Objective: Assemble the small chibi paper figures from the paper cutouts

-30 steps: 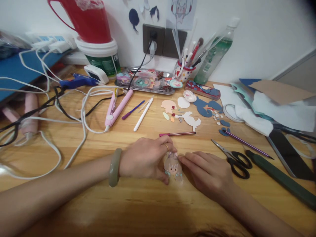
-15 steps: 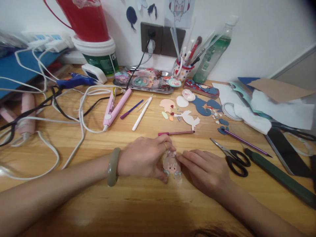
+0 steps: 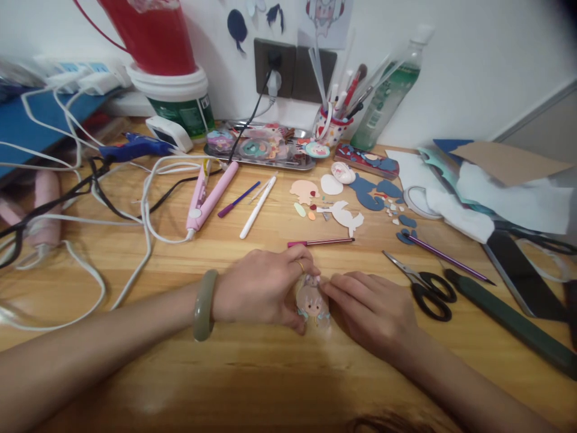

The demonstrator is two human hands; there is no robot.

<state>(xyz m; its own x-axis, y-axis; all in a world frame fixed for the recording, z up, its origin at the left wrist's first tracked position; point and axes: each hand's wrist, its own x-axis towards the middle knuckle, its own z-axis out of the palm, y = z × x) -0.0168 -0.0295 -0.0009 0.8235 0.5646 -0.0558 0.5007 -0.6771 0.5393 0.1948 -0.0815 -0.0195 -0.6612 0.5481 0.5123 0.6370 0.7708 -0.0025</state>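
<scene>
The little face picture [image 3: 312, 307] between the hands looks light, thin and slippery to me, best held by its edges, where the left hand [image 3: 259, 288] pinches it and the right hand [image 3: 376, 310] touches, maybe pinching, I can't tell.

You can read no text, brand or number anywhere here. The white-and-green tub [image 3: 178, 111] under your red jug [image 3: 155, 39] bears a small dark-and-white patch [image 3: 205, 107], perhaps a printed label, too blurred to make out. Pale marks on your green bottle [image 3: 376, 114] are likewise illegible.
</scene>
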